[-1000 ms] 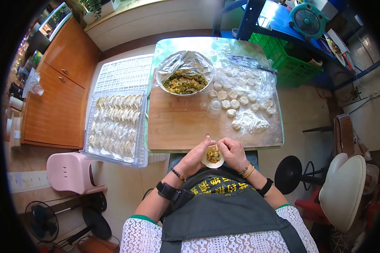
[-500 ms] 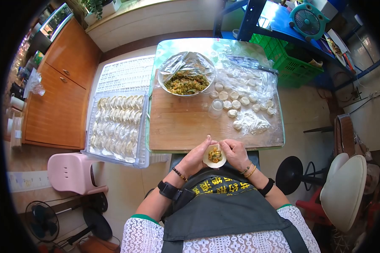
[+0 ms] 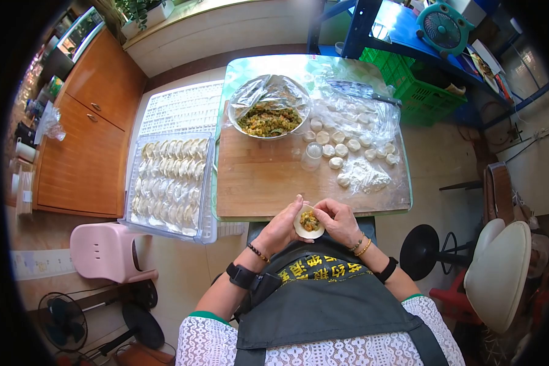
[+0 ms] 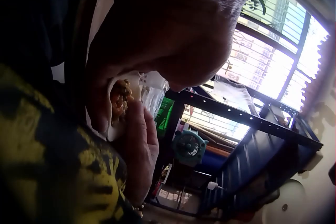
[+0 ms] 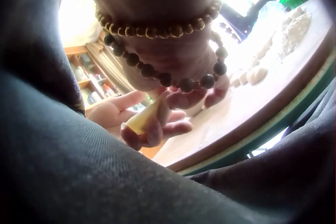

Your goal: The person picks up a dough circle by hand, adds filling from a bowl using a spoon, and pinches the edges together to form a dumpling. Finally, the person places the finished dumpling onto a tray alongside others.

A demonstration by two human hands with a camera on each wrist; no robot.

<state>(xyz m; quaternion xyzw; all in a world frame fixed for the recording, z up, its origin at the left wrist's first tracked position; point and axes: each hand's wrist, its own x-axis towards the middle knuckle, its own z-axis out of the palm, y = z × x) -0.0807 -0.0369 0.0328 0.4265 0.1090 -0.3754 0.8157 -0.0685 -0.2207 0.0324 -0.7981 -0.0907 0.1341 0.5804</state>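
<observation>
A round dough wrapper (image 3: 301, 231) with vegetable filling (image 3: 310, 221) in its middle lies in the left hand (image 3: 279, 228), just off the board's front edge. The right hand (image 3: 340, 224) pinches the wrapper's right rim between thumb and fingers. In the left wrist view the filling (image 4: 122, 98) shows inside the wrapper, the right hand (image 4: 139, 153) at its edge. Seen from the right wrist, the wrapper (image 5: 144, 120) is bent up, with the left hand's fingers curled round its underside.
On the wooden board (image 3: 256, 183) stand a foil-covered bowl of filling (image 3: 268, 122), a clear cup (image 3: 312, 157), dough pieces (image 3: 336, 163) and flour (image 3: 366, 177). A tray of dumplings (image 3: 168, 183) is at the left, near a pink stool (image 3: 107, 250). Plastic film (image 3: 372, 122) covers more dough.
The right hand's fingers have shifted along the wrapper's rim, and the wrapper has tilted slightly. The left hand still holds it in nearly the same place.
</observation>
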